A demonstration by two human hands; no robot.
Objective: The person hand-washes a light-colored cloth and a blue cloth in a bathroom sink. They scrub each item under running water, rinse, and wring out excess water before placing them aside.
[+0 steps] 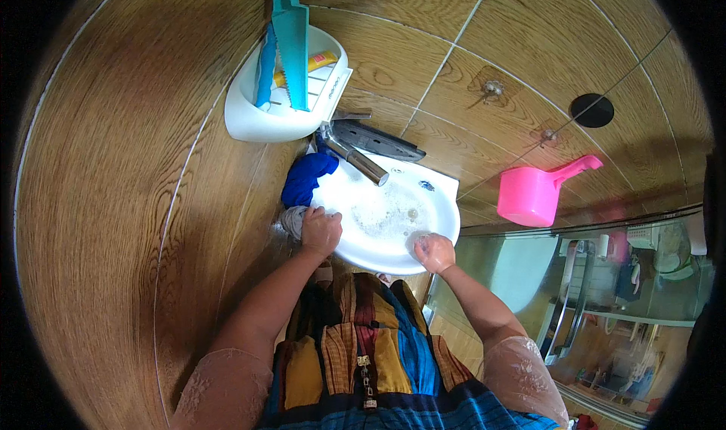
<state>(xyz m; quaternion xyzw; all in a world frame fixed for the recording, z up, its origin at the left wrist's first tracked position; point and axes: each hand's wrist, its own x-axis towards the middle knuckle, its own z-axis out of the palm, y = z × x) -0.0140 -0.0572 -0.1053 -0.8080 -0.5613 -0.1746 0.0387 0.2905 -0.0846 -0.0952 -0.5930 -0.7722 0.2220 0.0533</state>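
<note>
A white washbasin point(391, 257) stands before me with cloudy, sudsy water in it. At its left rim my left hand point(321, 230) is curled against a bunched grey cloth point(292, 222) and grips it. Just behind lies a crumpled blue cloth point(308, 176), draped over the basin's left edge. My right hand point(435, 253) is wet and curled into a fist at the right front of the basin; nothing shows in it, though its palm side is hidden. A metal faucet point(360, 162) reaches over the water from the back left.
A white wall basket point(249, 125) holds a teal serrated plastic tool point(292, 55), a blue packet point(265, 70) and a yellow tube point(322, 60). Behind the faucet sits a dark grey plastic piece point(377, 140). A pink dipper point(527, 196) hangs at right, near a glass panel point(510, 277).
</note>
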